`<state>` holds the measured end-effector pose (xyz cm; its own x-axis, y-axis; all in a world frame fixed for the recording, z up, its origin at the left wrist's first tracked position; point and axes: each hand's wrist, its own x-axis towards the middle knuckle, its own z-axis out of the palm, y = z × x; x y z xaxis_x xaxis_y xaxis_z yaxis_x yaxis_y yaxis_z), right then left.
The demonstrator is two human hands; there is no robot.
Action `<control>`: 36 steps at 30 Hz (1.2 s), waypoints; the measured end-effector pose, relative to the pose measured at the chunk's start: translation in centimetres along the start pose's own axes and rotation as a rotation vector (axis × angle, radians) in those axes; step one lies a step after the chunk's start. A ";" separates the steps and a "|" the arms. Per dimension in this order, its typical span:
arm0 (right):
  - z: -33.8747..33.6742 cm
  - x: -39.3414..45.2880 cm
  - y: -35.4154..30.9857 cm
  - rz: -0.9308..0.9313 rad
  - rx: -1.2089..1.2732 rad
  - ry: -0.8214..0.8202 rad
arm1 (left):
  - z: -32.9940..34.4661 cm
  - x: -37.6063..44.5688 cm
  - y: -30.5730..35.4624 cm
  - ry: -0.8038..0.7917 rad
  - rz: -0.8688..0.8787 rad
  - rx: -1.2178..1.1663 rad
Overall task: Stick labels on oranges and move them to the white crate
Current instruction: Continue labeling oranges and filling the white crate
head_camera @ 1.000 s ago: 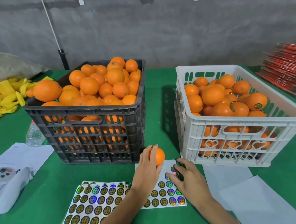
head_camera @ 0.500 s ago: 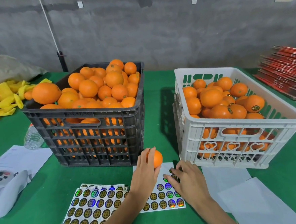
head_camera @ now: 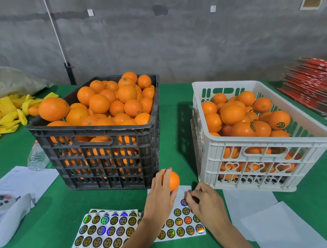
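My left hand (head_camera: 160, 196) grips a small orange (head_camera: 173, 181) just above the green table, in front of the black crate (head_camera: 111, 160) heaped with unlabelled oranges. My right hand (head_camera: 205, 202) rests on a partly used sticker sheet (head_camera: 182, 226) with its fingertips curled at a round label near the sheet's top; whether a label is lifted is hidden by the fingers. The white crate (head_camera: 258, 167) stands to the right, holding several labelled oranges. A fuller sheet of round holographic labels (head_camera: 100, 234) lies at the lower left.
Blank backing papers (head_camera: 272, 220) lie right of my hands. At left are a plastic bottle (head_camera: 37, 157), printed paper (head_camera: 21, 181) and a white cloth with a device (head_camera: 4, 210). Yellow foam nets (head_camera: 5, 113) sit far left; red flat cartons (head_camera: 316, 86) are stacked far right.
Both hands stay almost in place. My right fingertips have curled tighter at the top of the sticker sheet. The view has tipped upward a little.
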<state>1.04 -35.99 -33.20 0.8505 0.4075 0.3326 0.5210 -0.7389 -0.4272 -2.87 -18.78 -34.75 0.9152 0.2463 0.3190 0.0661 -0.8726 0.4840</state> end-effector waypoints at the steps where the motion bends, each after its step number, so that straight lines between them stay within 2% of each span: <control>1: 0.0 0.2 0.1 0.066 0.072 -0.045 | 0.0 0.0 0.0 0.000 0.002 -0.005; 5: -0.6 0.8 0.2 0.193 0.275 0.000 | -0.1 0.1 -0.1 -0.019 -0.012 -0.045; 8: -1.8 1.2 -1.1 0.052 0.128 0.128 | -0.5 0.1 0.6 -0.023 -0.011 -0.107; 11: -3.4 2.5 -3.4 -0.129 -0.029 0.220 | -1.7 0.5 2.5 0.048 0.019 -0.271; 13: -4.7 3.9 -4.8 -0.146 -0.082 0.243 | -3.2 1.5 4.1 0.109 0.024 -0.360; 17: -9.0 6.0 -7.8 -0.231 -0.121 0.391 | -7.5 3.9 7.6 0.288 0.069 -0.464; 20: -12.3 7.6 -10.1 -0.184 -0.139 0.443 | -10.7 6.0 9.6 0.325 0.108 -0.475; 23: -14.7 9.7 -10.5 -0.114 0.074 0.421 | -13.7 8.2 11.5 0.312 0.250 -0.430; 25: -16.4 11.6 -9.8 -0.067 0.294 0.415 | -15.4 9.9 12.4 0.229 0.361 -0.407; 27: -17.8 13.3 -8.9 -0.022 0.347 0.458 | -17.5 11.8 12.3 0.137 0.369 -0.305; 29: -18.5 14.7 -7.7 -0.002 0.268 0.510 | -20.1 13.8 11.1 0.140 0.283 -0.064; 30: -18.6 15.1 -6.9 0.009 0.240 0.525 | -21.3 14.7 10.0 0.148 0.181 0.084; 31: -18.7 15.4 -6.1 0.021 0.228 0.531 | -22.6 15.4 8.8 0.127 0.008 0.217; 33: -18.5 15.6 -4.6 -0.008 0.185 0.553 | -24.7 15.6 6.3 -0.043 -0.405 0.361; 34: -18.2 15.5 -4.1 -0.043 0.144 0.572 | -25.4 15.3 5.1 -0.149 -0.540 0.379; 36: -17.2 15.4 -3.5 -0.104 0.090 0.592 | -26.3 15.2 3.3 -0.262 -0.607 0.414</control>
<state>11.05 -36.35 -12.07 0.6235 0.0882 0.7768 0.6257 -0.6520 -0.4282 0.82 -6.75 -6.85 0.7317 0.6687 -0.1323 0.6816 -0.7158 0.1519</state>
